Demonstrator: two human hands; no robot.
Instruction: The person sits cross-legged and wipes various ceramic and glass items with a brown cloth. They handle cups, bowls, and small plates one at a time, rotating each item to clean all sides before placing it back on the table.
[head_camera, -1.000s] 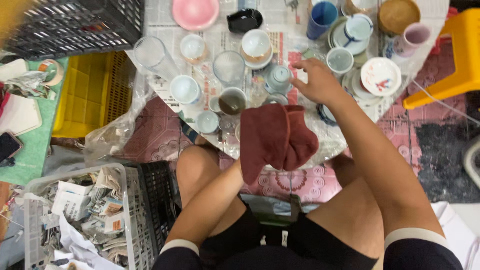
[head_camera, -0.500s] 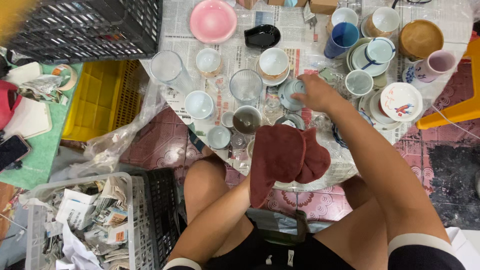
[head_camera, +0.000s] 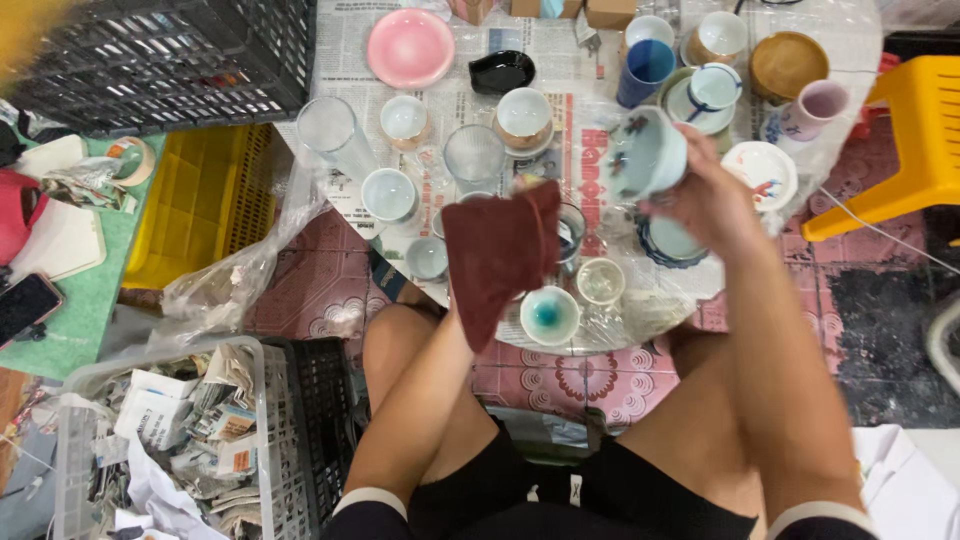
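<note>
My right hand (head_camera: 700, 200) grips a pale blue ceramic cup (head_camera: 648, 155), lifted and tilted above the table. My left hand is hidden under a dark red cloth (head_camera: 500, 250) that it holds up just left of the cup. Below the cloth stand a small bowl with a teal centre (head_camera: 549, 315) and a small white cup (head_camera: 600, 281). All sit on a round table covered with newspaper and clear plastic (head_camera: 460, 110).
Several cups, glasses and saucers crowd the table, with a pink bowl (head_camera: 410, 47) and black dish (head_camera: 502, 72) at the back. A black crate (head_camera: 160, 60), yellow tray (head_camera: 190, 200), basket of crumpled newspaper (head_camera: 170, 440) lie left; a yellow stool (head_camera: 915, 140) right.
My right hand has picked the pale blue cup off the table and raised it. The cloth in my left hand has moved up toward the cup.
</note>
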